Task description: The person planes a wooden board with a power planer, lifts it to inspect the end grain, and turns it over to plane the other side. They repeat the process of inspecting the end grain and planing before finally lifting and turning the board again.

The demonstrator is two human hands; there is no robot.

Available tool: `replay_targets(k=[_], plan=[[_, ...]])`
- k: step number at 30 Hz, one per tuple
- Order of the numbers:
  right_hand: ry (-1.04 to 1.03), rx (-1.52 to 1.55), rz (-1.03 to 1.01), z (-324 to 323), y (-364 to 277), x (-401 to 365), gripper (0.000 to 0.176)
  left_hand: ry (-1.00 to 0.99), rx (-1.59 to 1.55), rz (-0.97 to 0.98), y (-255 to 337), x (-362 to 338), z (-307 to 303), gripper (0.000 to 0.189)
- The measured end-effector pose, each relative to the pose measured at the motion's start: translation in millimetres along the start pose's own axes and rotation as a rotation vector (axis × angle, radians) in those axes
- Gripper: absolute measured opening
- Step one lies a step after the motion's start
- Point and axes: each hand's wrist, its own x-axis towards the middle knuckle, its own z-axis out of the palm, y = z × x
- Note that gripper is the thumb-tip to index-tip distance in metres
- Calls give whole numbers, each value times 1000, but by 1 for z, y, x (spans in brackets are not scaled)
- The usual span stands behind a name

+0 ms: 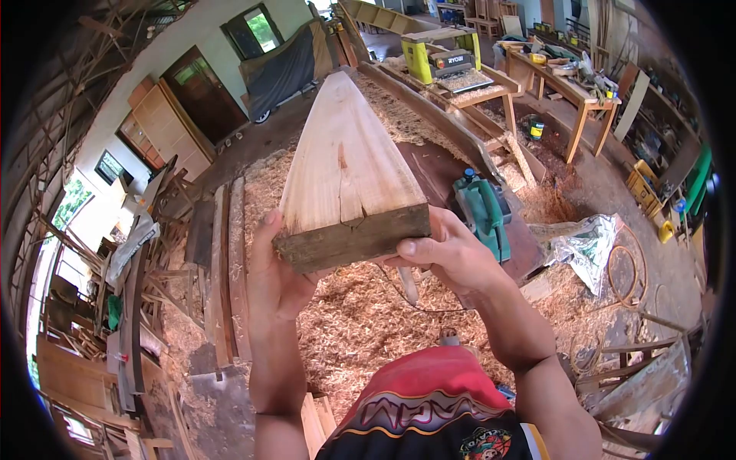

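Note:
A thick wooden plank is raised in front of me, its pale planed face up and its dark, rough, cracked end toward me. My left hand grips the near left corner, with the fingers running under the board. At the near right corner my right hand clasps the edge, thumb against the end grain. The plank's far end hides part of the floor behind it. Just right of my right hand, a green electric hand planer rests on a dark brown board.
Wood shavings cover the floor below. A yellow-green Ryobi thickness planer stands at the back, near a cluttered workbench. Long boards lie at left. Crumpled silver sheeting and a coiled hose are at right.

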Motion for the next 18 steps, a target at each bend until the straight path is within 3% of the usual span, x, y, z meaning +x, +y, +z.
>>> replay_targets(k=[3, 5, 6, 8, 11, 15, 17, 18], plan=[[49, -25, 0, 0, 4, -3, 54, -13, 10, -13, -3, 0, -3, 61], [231, 101, -36, 8, 27, -10, 56, -21, 45, -11, -13, 2, -16, 60], [352, 92, -45, 30, 30, -27, 55, -11, 45, -69, -31, 4, -35, 60], [489, 244, -267, 51, 81, -50, 59, -45, 13, -165, -74, -1, -56, 61], [719, 304, -193, 28, 122, -72, 70, -73, -85, -208, -142, -10, -60, 62], [959, 116, -195, -4, 140, -70, 66, -197, -300, -304, -218, -3, -78, 62], [1046, -9, -252, -16, 135, -66, 60, -250, -221, -353, -235, 5, -77, 64], [1014, -150, -275, -29, 133, -66, 62, -249, -124, -238, -248, 15, -79, 65]])
